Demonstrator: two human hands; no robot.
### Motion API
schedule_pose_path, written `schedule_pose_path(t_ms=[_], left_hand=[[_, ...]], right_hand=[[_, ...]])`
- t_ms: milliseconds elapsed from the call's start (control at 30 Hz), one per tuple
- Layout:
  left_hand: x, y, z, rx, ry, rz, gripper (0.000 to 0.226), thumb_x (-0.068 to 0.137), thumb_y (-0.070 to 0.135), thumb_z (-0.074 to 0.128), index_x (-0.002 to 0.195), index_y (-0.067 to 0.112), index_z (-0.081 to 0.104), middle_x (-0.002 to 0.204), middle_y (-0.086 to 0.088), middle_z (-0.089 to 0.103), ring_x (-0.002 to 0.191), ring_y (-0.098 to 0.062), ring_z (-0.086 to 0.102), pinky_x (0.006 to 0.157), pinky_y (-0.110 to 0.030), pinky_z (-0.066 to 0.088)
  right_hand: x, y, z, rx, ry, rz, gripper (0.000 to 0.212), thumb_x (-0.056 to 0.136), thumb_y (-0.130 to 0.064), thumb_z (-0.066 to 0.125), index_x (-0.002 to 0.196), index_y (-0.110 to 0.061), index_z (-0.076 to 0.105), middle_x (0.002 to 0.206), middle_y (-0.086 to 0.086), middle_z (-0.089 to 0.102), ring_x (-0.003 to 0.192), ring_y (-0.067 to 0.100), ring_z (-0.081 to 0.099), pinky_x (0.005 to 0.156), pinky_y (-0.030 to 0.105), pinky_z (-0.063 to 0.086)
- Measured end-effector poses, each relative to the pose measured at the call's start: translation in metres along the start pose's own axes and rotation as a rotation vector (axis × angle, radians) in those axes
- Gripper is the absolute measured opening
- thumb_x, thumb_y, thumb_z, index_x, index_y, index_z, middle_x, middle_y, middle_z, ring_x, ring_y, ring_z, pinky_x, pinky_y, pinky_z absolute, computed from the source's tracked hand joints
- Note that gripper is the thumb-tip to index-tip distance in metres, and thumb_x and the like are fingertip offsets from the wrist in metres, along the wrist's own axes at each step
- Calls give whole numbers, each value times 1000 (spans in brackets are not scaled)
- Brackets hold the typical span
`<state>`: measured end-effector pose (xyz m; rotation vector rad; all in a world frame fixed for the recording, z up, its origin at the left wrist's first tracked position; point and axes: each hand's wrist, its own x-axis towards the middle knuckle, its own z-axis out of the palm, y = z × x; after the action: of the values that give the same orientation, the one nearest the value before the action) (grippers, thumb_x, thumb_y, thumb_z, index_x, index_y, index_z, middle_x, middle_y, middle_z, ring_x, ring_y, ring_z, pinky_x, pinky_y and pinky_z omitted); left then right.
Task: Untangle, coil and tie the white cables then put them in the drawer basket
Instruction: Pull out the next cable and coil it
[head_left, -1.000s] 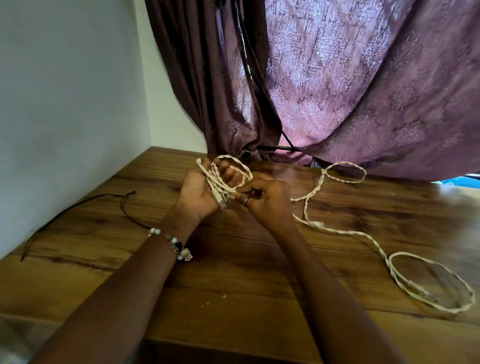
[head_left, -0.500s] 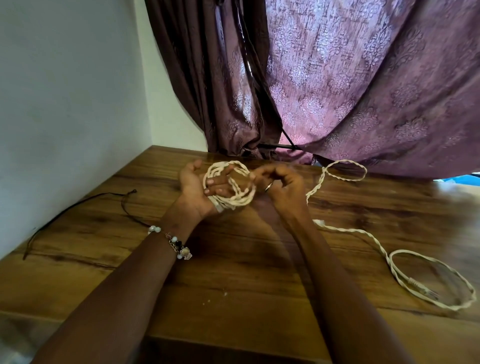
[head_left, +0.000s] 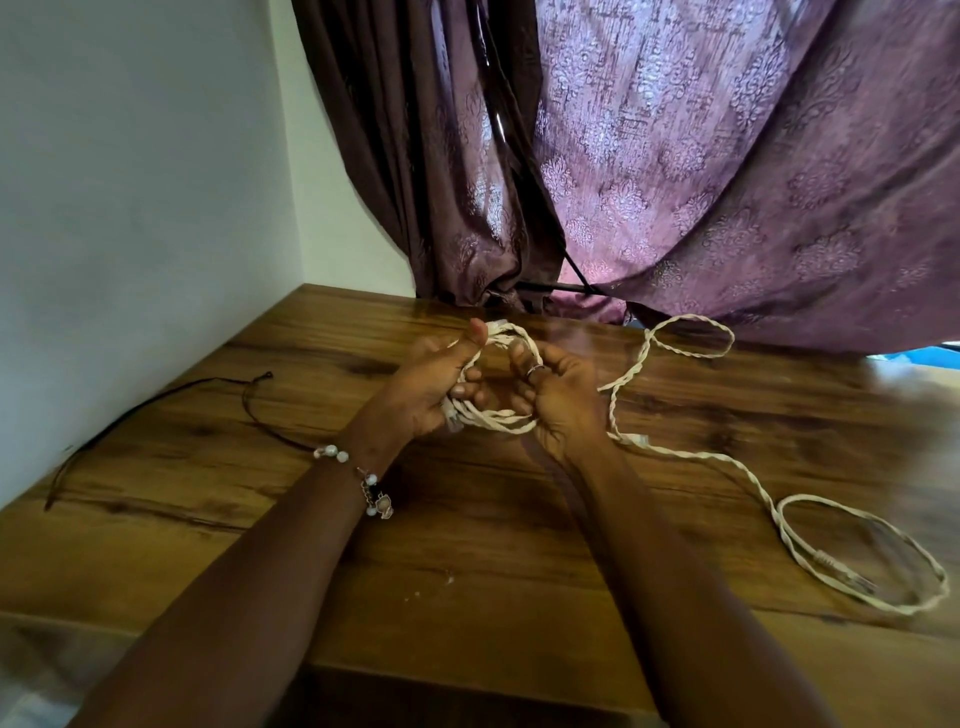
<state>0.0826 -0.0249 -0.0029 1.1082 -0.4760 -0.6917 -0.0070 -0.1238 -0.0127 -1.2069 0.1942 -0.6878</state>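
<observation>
A small coil of twisted white cable (head_left: 501, 420) hangs between both hands above the wooden table (head_left: 467, 545). My left hand (head_left: 431, 384) grips the coil's left side, thumb up, with a clear plug end poking out below the palm. My right hand (head_left: 558, 392) curls its fingers round the coil's right side. A second twisted white cable (head_left: 758, 486) lies loose on the table to the right, with one loop near the curtain and a larger loop at the far right. The drawer basket is not in view.
A thin black cord (head_left: 156, 400) lies along the table's left side by the white wall (head_left: 130, 208). A purple patterned curtain (head_left: 701, 171) hangs down to the table's back edge. The table's front edge runs just below my forearms.
The coil has dropped lower between my hands and turned more upright. My left thumb has lifted over its top; my right hand has closed round its right side.
</observation>
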Motion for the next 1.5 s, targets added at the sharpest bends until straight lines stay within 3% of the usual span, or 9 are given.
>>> schedule_pose_path(t_ms=[200,500,667,800,900,1033,1267,1367,1500], left_hand=[[-4,-1,5,161,87,-6,68,88,70,29,73,13,63,45,-3,45,26,-8,32,44,-19,35],[-10,-9,8,288,-124,-60,64,82,68,35,63,11,57,45,-3,41,28,-9,31,46,-23,31],[-12,-8,10,338,-122,-61,55,94,60,33,65,14,42,45,0,31,29,-7,22,39,-16,25],[-13,-3,12,400,-70,-45,55,94,61,33,63,15,38,46,0,27,30,-8,22,39,-13,25],[-14,-3,16,384,-52,-20,54,98,55,28,62,17,39,42,2,29,30,-7,23,40,-13,21],[-14,-2,17,322,59,-14,60,93,65,23,59,18,40,40,3,34,30,-6,26,41,-13,20],[-5,-3,7,308,153,78,51,97,54,34,68,13,40,46,-4,40,25,-8,32,34,-12,26],[-2,-5,7,369,222,115,36,99,47,37,81,16,41,53,-8,44,30,-12,38,34,-14,28],[-1,-8,10,461,320,222,8,102,26,38,96,21,37,72,-6,51,36,-7,47,31,-16,32]], right_hand=[[-4,0,13,-136,48,44,35,99,-36,45,74,-12,50,40,-5,46,27,2,33,31,11,20],[8,18,-8,-424,131,8,83,85,-71,41,79,11,53,69,37,57,47,45,58,37,26,41],[8,16,-10,-823,226,-246,73,92,-64,30,66,0,56,60,19,60,55,32,60,52,42,50],[12,6,-13,-1198,136,-686,49,93,-37,34,114,-3,63,106,17,63,101,32,54,88,37,39],[9,3,-6,-1261,-123,-807,54,89,-30,33,127,2,55,117,21,60,106,37,54,94,44,43],[9,9,-4,-1366,-308,-702,69,83,-45,32,130,2,51,114,21,62,101,37,58,85,47,48],[14,7,-8,-1157,-300,-658,24,90,-23,51,96,-10,70,89,7,72,81,24,66,70,36,51],[5,0,-1,-821,-249,-356,29,96,-18,54,70,-8,64,56,-7,63,47,3,54,46,21,41],[-2,-5,5,-485,-163,-10,33,95,-20,57,69,0,58,37,-7,48,26,5,31,33,11,21]])
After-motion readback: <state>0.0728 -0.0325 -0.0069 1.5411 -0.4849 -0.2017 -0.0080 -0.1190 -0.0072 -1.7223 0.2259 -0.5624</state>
